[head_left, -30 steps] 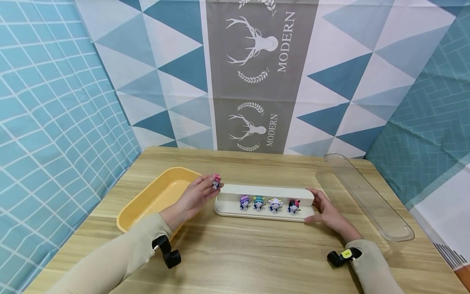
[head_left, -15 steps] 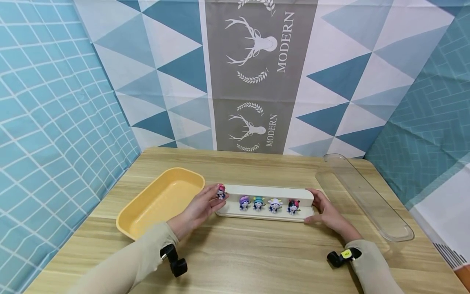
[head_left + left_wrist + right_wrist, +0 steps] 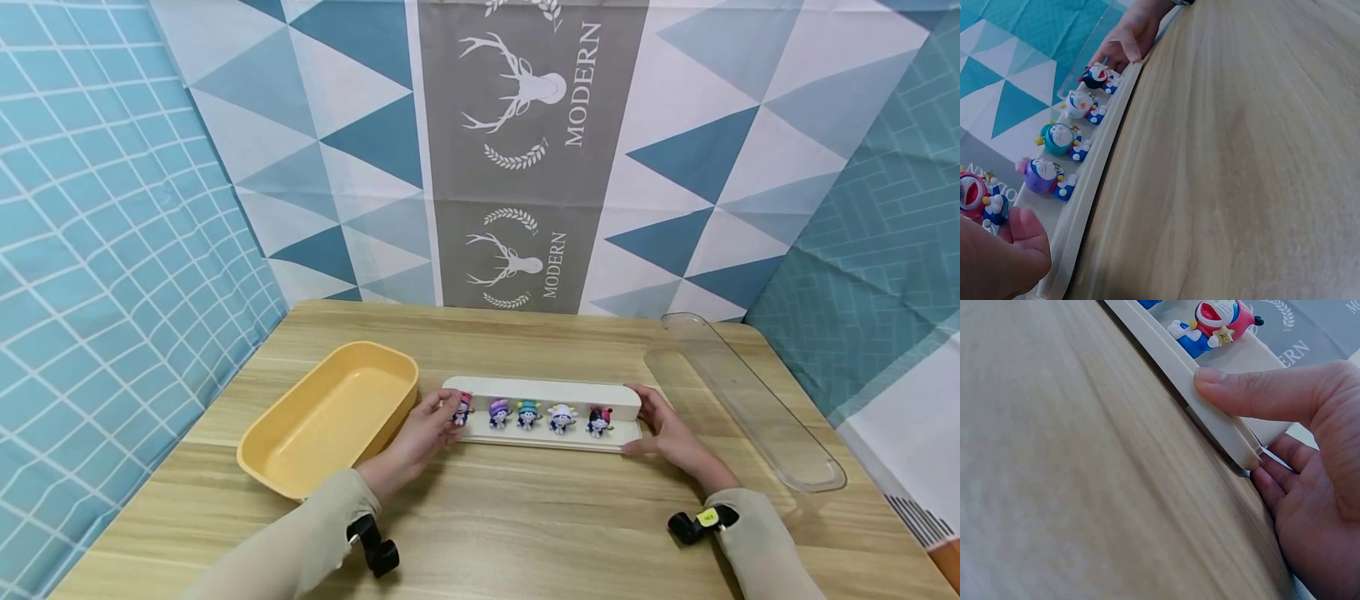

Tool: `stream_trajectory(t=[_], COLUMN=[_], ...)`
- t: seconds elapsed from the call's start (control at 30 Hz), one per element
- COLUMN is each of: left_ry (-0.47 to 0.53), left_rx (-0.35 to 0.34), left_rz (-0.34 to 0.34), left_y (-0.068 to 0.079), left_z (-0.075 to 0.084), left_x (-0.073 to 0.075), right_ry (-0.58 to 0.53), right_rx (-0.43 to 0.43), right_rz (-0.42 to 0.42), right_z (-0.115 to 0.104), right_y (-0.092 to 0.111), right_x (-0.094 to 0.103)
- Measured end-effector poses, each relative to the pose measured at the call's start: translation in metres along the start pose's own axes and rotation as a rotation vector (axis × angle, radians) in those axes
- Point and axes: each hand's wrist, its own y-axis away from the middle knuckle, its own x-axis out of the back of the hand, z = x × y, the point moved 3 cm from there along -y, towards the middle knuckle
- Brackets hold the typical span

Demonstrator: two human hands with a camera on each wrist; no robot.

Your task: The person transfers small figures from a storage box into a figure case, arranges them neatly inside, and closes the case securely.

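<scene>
My left hand [image 3: 422,435] pinches a small figurine with a pink-red hat [image 3: 462,407] at the left end of a long white display stand [image 3: 547,389]. Along the stand's lower step sit a purple-hatted figurine [image 3: 499,414], a teal-hatted one [image 3: 1059,139], a white-hatted one [image 3: 561,418] and a red-and-black-hatted one [image 3: 1217,315]. At the stand's right end my right hand [image 3: 671,435] grips the corner, its thumb [image 3: 1254,394] on the front rim and the other fingers around the end. In the left wrist view the pink-hatted figurine is partly cut off by the frame.
A yellow plastic basin [image 3: 258,442] stands left of the stand, close to my left forearm. On the right lies a long clear plastic cover [image 3: 750,400]. Patterned cloth walls [image 3: 360,150] enclose the wooden table [image 3: 525,517] at the back and sides.
My left hand has moved right and down with the pink-hatted figurine, from beside the stand's upper left corner to its lower step. The right hand has stayed on the stand's end.
</scene>
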Motion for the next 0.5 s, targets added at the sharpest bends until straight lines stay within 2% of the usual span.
stream_trajectory(t=[0.23, 0.5], left_ry=[-0.116, -0.317], left_rx=[-0.040, -0.173], left_rz=[0.022, 0.026], left_y=[-0.0018, -0.0066], left_z=[-0.0027, -0.0026], left_x=[-0.0030, 0.0021], right_ry=[0.012, 0.019], right_rx=[-0.007, -0.016], right_rz=[0.002, 0.002], right_z=[0.0006, 0.0009], right_y=[0.0003, 0.0007], right_x=[0.0001, 0.0009])
